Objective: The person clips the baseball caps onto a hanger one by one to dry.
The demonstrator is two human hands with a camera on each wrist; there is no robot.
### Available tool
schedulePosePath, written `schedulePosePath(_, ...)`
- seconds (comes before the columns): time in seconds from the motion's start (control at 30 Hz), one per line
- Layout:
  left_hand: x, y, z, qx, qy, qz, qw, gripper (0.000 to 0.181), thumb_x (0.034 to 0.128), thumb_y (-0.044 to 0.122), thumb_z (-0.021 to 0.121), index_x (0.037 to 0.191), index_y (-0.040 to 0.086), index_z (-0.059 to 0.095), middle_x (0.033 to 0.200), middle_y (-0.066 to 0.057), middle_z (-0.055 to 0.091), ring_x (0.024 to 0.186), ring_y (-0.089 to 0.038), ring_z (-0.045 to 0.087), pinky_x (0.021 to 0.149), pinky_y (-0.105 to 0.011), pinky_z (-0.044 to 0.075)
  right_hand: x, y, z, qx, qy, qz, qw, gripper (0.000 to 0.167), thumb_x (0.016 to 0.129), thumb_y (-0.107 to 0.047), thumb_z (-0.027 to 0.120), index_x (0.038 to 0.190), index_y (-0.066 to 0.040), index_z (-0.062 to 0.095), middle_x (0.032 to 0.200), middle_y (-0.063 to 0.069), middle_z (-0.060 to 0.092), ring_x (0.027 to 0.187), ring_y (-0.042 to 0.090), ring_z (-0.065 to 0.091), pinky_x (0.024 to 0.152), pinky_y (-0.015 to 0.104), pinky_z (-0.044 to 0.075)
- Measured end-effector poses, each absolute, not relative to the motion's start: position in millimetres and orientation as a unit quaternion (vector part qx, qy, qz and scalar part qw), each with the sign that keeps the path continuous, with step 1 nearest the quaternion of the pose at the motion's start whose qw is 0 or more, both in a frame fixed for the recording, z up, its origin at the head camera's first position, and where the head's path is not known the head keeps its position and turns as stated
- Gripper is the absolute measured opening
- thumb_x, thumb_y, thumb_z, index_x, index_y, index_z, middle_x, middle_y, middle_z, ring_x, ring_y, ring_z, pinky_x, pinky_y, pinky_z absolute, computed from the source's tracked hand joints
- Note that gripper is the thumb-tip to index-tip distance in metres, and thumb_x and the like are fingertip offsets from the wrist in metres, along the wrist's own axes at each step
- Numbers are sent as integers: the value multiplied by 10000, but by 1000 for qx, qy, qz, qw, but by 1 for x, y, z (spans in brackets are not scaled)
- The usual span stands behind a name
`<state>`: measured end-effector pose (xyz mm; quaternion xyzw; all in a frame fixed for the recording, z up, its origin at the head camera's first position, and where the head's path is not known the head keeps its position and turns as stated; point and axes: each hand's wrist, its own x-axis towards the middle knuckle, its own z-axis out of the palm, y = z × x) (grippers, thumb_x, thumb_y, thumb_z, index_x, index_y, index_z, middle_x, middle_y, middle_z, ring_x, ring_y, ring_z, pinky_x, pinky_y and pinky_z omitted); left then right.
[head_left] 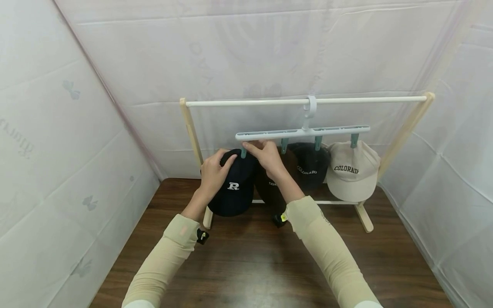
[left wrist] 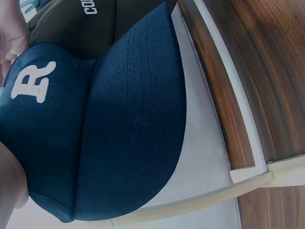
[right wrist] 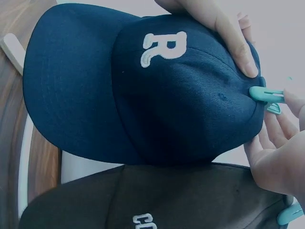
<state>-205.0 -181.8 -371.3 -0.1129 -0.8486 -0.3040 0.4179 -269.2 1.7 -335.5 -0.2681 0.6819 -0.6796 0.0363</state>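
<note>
A navy baseball cap [head_left: 231, 201] with a white letter R hangs at the left end of a pale blue clip hanger [head_left: 269, 135]. My left hand [head_left: 213, 174] grips the cap's crown from the left, thumb in front and fingers behind. On the cap's right, my right hand [head_left: 268, 159] pinches the end of a teal clip [right wrist: 259, 94], whose jaws sit on the top of the crown. Beside it hangs a dark brown cap [right wrist: 190, 191], partly covered by the right hand and wrist in the head view.
A black cap [head_left: 313, 162] and a beige cap [head_left: 353, 186] hang clipped farther right. The hanger hooks over a white rod [head_left: 246, 103] on a wooden-legged rack [head_left: 191, 132]. Beneath is a brown wood-grain table [head_left: 246, 265], with white sheeting [head_left: 115, 38] behind and at both sides.
</note>
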Motion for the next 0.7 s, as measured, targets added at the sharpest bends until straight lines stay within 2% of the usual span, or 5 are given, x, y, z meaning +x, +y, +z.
schedulePosePath(0.17, -206, -182, -371, -115, -853, -306, 408, 215, 985, 270, 703, 1066, 72, 729, 1014, -96, 767, 896, -281, 731, 738, -445, 572, -267, 4, -339, -296, 699, -651, 2, 405, 1003, -318, 674, 1356, -122, 643, 1336, 65, 648, 1301, 213, 573, 1092, 403, 450)
schedulePosePath(0.37, -203, -182, -371, -100, -872, -309, 367, 251, 1003, 293, 676, 1109, 68, 713, 1057, -111, 752, 920, -296, 715, 746, -461, 562, -263, 11, -346, -303, 691, -656, -4, 422, 1029, -268, 637, 1412, -99, 588, 1394, 92, 615, 1330, 223, 555, 1094, 369, 449)
schedulePosePath(0.53, -200, -183, -369, -91, -882, -316, 338, 289, 1027, 322, 635, 1152, 68, 692, 1116, -114, 729, 1015, -307, 689, 842, -483, 549, -261, 19, -353, -334, 663, -670, 3, 392, 1067, -191, 557, 1435, -55, 555, 1418, 115, 594, 1321, 232, 562, 1084, 318, 454)
schedulePosePath(0.7, -200, -185, -368, -100, -880, -308, 347, 265, 1031, 276, 627, 1162, 50, 673, 1132, -127, 709, 1066, -311, 657, 909, -484, 522, -257, 30, -362, -369, 651, -664, 2, 390, 1077, -139, 524, 1456, -49, 538, 1456, 104, 572, 1348, 229, 542, 1120, 333, 417)
